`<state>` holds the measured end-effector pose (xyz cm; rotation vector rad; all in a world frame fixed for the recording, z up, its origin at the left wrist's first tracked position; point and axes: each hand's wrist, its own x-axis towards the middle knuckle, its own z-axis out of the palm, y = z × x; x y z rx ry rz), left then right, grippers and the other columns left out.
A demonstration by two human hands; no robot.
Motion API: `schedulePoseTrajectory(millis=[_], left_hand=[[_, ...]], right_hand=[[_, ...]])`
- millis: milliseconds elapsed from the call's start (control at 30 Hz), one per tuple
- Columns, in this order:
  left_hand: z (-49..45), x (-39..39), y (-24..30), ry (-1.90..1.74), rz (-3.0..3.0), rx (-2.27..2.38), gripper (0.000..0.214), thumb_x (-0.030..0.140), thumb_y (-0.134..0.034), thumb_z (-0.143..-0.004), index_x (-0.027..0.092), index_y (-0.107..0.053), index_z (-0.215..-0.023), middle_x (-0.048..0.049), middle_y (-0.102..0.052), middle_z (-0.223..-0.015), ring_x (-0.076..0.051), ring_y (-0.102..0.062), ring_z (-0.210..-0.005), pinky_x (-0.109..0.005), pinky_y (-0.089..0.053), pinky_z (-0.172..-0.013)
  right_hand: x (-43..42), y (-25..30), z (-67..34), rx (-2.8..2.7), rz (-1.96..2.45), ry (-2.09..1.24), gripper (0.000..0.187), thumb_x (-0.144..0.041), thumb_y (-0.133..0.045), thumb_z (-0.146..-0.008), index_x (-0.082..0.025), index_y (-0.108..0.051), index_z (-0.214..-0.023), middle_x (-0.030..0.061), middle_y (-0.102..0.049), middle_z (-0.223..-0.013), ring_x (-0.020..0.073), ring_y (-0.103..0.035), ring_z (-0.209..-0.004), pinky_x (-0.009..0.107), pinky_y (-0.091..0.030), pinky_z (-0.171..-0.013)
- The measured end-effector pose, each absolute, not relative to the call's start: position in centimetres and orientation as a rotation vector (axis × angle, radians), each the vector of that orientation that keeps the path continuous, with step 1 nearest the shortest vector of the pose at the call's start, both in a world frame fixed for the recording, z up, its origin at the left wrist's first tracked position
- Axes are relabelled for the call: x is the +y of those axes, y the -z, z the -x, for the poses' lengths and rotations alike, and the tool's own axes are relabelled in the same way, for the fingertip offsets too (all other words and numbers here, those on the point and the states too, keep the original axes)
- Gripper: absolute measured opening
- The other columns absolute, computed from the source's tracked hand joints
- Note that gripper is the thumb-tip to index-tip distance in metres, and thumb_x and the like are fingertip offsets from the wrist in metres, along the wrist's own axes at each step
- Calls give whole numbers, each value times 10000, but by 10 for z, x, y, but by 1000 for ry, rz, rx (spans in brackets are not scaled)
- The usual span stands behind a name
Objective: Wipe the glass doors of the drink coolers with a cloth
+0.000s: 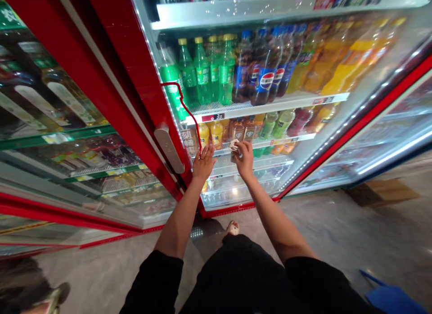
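The left hand (pixel 203 164) is open with its fingers spread, just below the small orange bottles (pixel 216 135) on a shelf (pixel 290 141) of the red-framed drinks cooler (pixel 135 75), and the silver door handle (pixel 169 150) lies just to its left. The right hand (pixel 244 160) is closed narrow, pinching a small pale packet (pixel 233 145) at the shelf edge, though its contents are too small to tell. Above both hands stand green soda bottles (pixel 202 71) and Pepsi bottles (pixel 266 75), on the next shelf up.
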<state>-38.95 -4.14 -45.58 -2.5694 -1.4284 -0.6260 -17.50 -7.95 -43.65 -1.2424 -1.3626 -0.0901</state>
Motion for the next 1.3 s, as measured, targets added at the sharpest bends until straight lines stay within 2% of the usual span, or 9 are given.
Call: schedulePoseTrajectory(millis=[200,433,533,667,833,1000,1133,1200,1300], left_hand=[[389,-41,457,624,2567,-1434,671,363,-467,-1125,200,-237,-1733,-129,-298,-1782,-259,-230,-1687,-517,-165,-1397],[389,-46,460,687,2494,-1443,672,354,-497,-1114,143,-296,-1720,-173,-310,-1769,-283,-226,-1681,-524,-131,-1401],[381,-59,460,735,2494,-1269,661,281,-516,-1102,177,-309,-1721,-153,-399,-1742,-248,-285,-1664,-473,-137,-1406],[348,-71,449,760,2561,-881,641,197,-517,-1088,280,-368,-1706,-74,-545,-1673,-191,-403,-1612,-373,-252,-1389],[305,-61,429,861,2545,-785,586,130,-419,-1092,223,-444,-1670,-102,-628,-1598,-183,-505,-1557,-371,-374,-1349],[304,-40,418,892,2571,-710,526,116,-396,-1109,272,-567,-1581,-76,-687,-1536,-170,-575,-1502,-371,-440,-1304],[308,-36,422,887,2556,-805,428,163,-444,-1121,300,-689,-1445,-64,-751,-1440,-172,-660,-1408,-391,-461,-1287],[304,-39,430,957,2512,-948,380,188,-487,-1115,304,-732,-1380,-78,-778,-1380,-186,-695,-1355,-402,-486,-1263],[294,-45,440,1039,2433,-1082,335,212,-517,-1108,288,-773,-1309,-104,-806,-1290,-221,-733,-1280,-420,-530,-1210]], right_hand=[[-78,437,157,-1190,1285,132,317,-178,-591,-887,-279,-681,-1174,89,-589,-1210,263,-605,-1177,478,-539,-1051],[-79,430,160,-1273,1252,12,328,-143,-620,-861,-268,-710,-1151,90,-599,-1232,252,-613,-1190,442,-534,-1063],[-82,430,159,-1276,1247,-22,312,-157,-633,-872,-255,-732,-1151,98,-588,-1244,244,-628,-1162,426,-547,-1052],[-82,430,155,-1280,1246,-90,305,-209,-665,-889,-227,-750,-1181,110,-583,-1206,247,-643,-1126,415,-579,-1013],[-82,430,150,-1308,1244,-193,333,-269,-651,-933,-220,-736,-1251,125,-681,-1195,251,-673,-1113,409,-606,-990],[-89,431,138,-1382,1194,-312,416,-364,-677,-946,-222,-695,-1337,137,-746,-1275,236,-715,-1107,378,-637,-945],[-108,432,116,-1485,1140,-297,503,-333,-587,-1014,-248,-575,-1510,142,-715,-1413,253,-695,-1283,467,-595,-1104],[-120,434,102,-1570,1182,-152,516,-293,-536,-1039,-260,-544,-1554,143,-666,-1505,273,-608,-1433,541,-494,-1233],[-133,439,83,-1701,1241,4,559,-242,-493,-1051,-269,-499,-1609,135,-570,-1627,281,-482,-1563,580,-397,-1312]])
